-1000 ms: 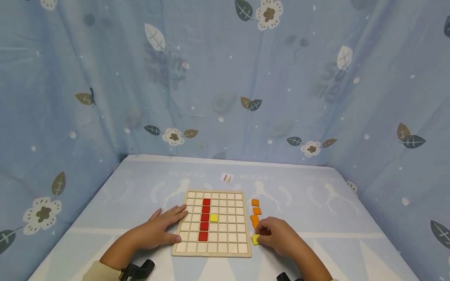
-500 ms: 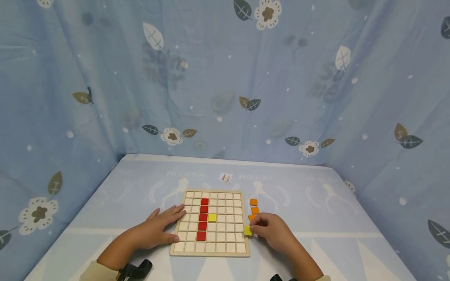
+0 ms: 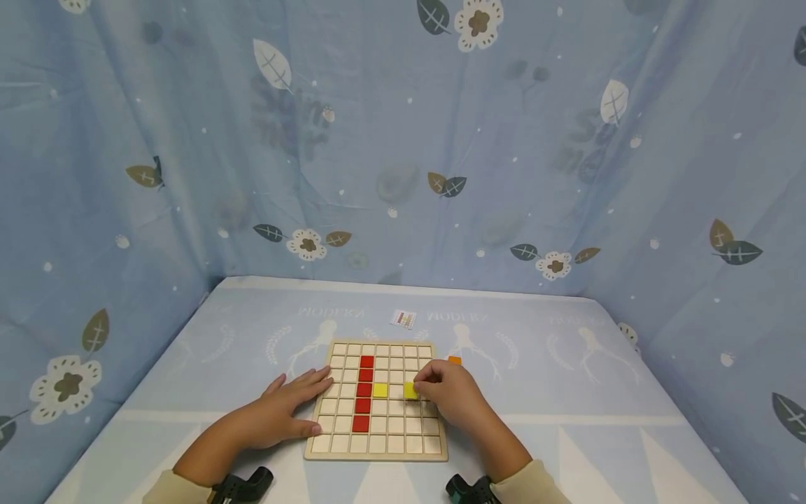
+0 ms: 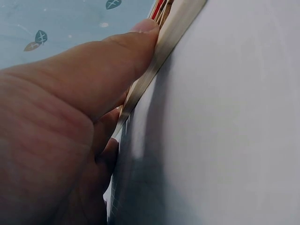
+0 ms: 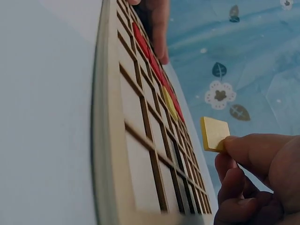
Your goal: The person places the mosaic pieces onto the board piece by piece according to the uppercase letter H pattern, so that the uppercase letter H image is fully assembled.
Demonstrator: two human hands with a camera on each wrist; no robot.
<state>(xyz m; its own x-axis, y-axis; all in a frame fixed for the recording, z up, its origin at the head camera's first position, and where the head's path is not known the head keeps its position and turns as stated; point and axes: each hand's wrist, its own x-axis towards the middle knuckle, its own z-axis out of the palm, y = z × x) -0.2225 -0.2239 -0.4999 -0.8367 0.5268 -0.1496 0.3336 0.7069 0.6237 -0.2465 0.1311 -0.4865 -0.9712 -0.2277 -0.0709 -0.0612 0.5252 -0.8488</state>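
A wooden grid board [image 3: 376, 460] lies on the table, with a column of red square tiles [image 3: 364, 390] in its cells and one yellow tile [image 3: 380, 390] just right of that column. My right hand [image 3: 455, 393] pinches a second yellow tile [image 5: 214, 134] between thumb and finger. In the right wrist view this tile is held up off the board's surface. My left hand [image 3: 281, 411] rests on the board's left edge, fingers stretched out. Its thumb [image 4: 136, 42] touches the rim in the left wrist view.
An orange tile [image 3: 455, 360] shows beyond my right hand, which hides the table behind it. A small printed card [image 3: 404, 319] lies behind the board. A patterned blue curtain [image 3: 403, 154] surrounds the table's back and sides.
My right hand has carried the yellow tile from the table at the board's right, leftward and away from me, over the grid. My left hand has stayed on the board's edge.
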